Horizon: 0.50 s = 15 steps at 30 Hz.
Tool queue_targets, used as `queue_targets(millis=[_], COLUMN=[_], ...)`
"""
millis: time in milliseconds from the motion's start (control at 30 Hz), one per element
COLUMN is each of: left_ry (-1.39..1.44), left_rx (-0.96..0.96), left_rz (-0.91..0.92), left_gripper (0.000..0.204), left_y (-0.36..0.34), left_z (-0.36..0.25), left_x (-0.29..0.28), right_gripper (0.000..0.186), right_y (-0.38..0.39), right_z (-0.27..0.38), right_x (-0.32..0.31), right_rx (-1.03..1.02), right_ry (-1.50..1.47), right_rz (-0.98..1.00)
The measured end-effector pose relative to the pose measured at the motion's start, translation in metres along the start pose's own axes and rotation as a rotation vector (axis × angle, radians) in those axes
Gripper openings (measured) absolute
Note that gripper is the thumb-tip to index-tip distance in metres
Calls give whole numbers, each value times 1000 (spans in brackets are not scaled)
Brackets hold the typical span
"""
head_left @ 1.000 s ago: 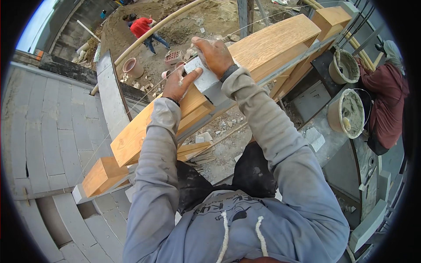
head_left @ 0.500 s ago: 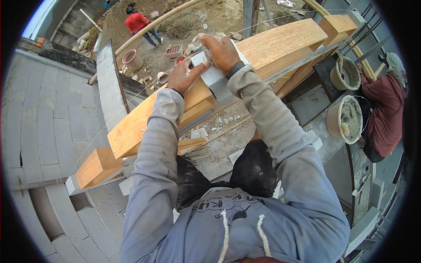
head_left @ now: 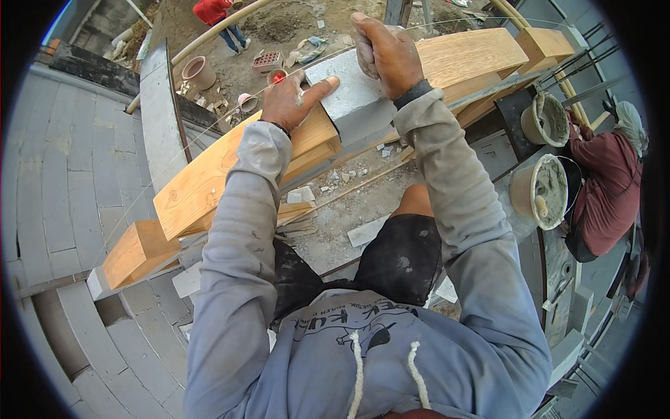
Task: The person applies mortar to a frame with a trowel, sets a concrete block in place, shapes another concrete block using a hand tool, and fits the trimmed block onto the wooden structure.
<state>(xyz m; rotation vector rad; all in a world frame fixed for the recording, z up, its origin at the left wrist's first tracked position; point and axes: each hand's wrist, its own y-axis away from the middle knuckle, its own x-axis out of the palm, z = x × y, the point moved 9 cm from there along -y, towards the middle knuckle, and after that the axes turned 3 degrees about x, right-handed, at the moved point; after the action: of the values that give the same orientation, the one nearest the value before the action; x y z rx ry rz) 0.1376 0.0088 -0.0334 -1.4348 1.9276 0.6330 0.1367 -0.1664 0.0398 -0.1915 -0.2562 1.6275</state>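
A light grey block (head_left: pixel 352 80) sits between two wooden pieces, a left one (head_left: pixel 216 178) and a right one (head_left: pixel 471 59). My left hand (head_left: pixel 293 101) lies over the end of the left wooden piece, its thumb stretched onto the block's top; its other fingers point toward the far edge and are partly hidden. At the block's right end is my right hand (head_left: pixel 392 59), fingers curled in and thumb pointing up and away. Whatever its fingers may hold is hidden. A thin string (head_left: pixel 209 133) runs along the far side of the row.
At right stand two mortar buckets (head_left: pixel 541 192), with a crouching person (head_left: pixel 611 181) beside them. Another person in red (head_left: pixel 213 10) stands beyond the wall. Grey planks (head_left: pixel 84 174) cover the left side; rubble (head_left: pixel 342 181) lies below the row. A red perforated brick (head_left: pixel 268 63) lies beyond.
My right hand has shifted right along the block, showing more of its top. My left hand stays at the joint with the wood. The view has shifted slightly.
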Motion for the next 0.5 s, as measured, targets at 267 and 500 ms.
queue_targets(millis=[267,500], left_ry=[-63,-146], left_rx=[15,36], left_rz=[-24,-1], left_gripper=[84,94], left_y=[3,2], left_z=[-5,-6], left_x=[1,4], right_gripper=[35,46], right_y=[53,62], right_z=[27,-26], right_x=[-29,-45], right_rx=[-366,-211], right_ry=[824,971], right_rz=[-177,31])
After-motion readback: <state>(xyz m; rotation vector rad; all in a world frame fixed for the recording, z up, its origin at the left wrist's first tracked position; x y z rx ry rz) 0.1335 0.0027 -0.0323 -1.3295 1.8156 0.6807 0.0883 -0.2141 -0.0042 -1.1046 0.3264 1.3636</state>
